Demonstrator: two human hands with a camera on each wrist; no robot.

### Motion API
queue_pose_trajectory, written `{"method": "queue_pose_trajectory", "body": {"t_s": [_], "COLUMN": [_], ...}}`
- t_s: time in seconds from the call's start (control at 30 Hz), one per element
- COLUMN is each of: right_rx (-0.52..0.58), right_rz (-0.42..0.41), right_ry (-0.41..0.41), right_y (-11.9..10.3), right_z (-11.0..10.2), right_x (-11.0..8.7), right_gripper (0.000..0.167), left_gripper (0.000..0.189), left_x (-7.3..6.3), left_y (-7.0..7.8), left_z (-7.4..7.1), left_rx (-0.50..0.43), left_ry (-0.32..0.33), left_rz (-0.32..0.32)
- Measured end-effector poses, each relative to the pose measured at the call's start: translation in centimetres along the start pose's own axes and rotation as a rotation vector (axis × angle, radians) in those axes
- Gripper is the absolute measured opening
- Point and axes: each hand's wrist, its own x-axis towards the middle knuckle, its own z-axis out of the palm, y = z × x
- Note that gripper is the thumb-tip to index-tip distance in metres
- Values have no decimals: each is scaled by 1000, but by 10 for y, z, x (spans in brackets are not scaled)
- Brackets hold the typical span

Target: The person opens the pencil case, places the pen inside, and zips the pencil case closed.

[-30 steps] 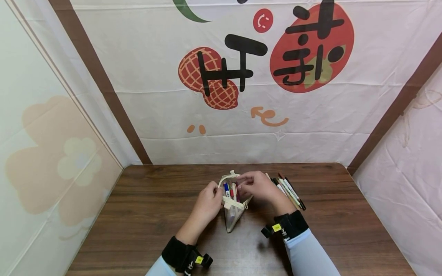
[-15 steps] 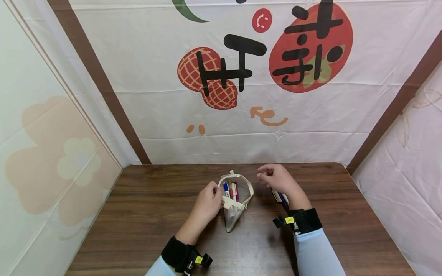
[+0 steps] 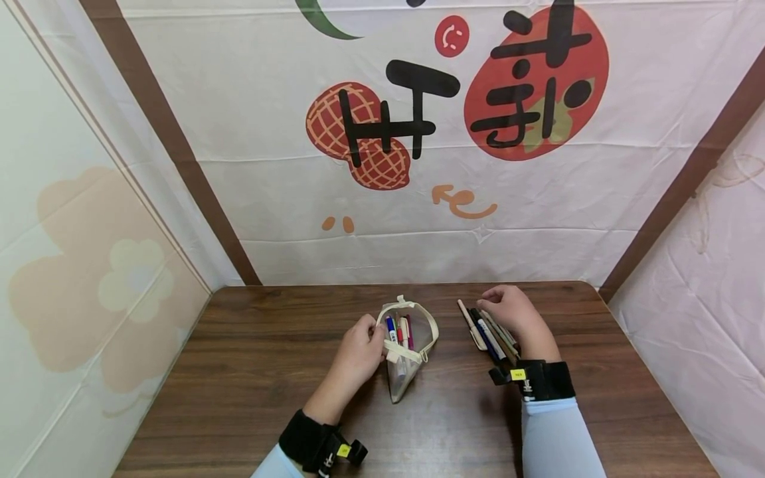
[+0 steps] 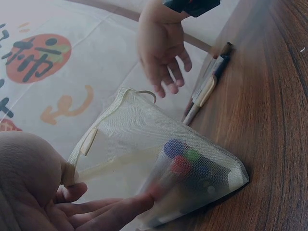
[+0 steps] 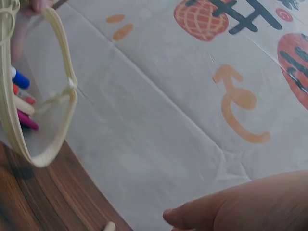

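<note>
A cream-rimmed mesh pencil case stands with its mouth spread wide near the middle of the table. My left hand pinches its left rim, the other fingers lying along the mesh in the left wrist view. Inside are several pens, among them a blue-capped pen, a red one and a magenta one. To the right of the case, a loose row of pens includes a cream pen. Over that row hovers my right hand, fingers loose and holding nothing; it partly hides the pens.
The brown wooden table ends at a printed white cloth hanging behind it. A pale flower panel borders the left side, and plain white fabric the right. Black wristbands with small cameras sit on both wrists.
My right hand has left the pencil case's mouth and moved right, over the loose pens. The left hand and the case have stayed in place.
</note>
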Motion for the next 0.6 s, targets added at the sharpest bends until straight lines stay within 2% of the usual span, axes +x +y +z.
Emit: {"method": "queue_pose_trajectory", "body": {"t_s": [0.33, 0.6], "right_rx": [-158, -207], "right_rz": [85, 149], "right_ry": [59, 28], "right_y": [16, 26], "right_z": [-12, -16], "right_x": [0, 0], "right_gripper": [49, 54], "left_gripper": [24, 24], "left_x": [-1, 0], "left_y": [0, -1], "left_z": [-1, 0], "left_rx": [-4, 5], "left_ry": [-8, 3], "left_rz": [-6, 0]}}
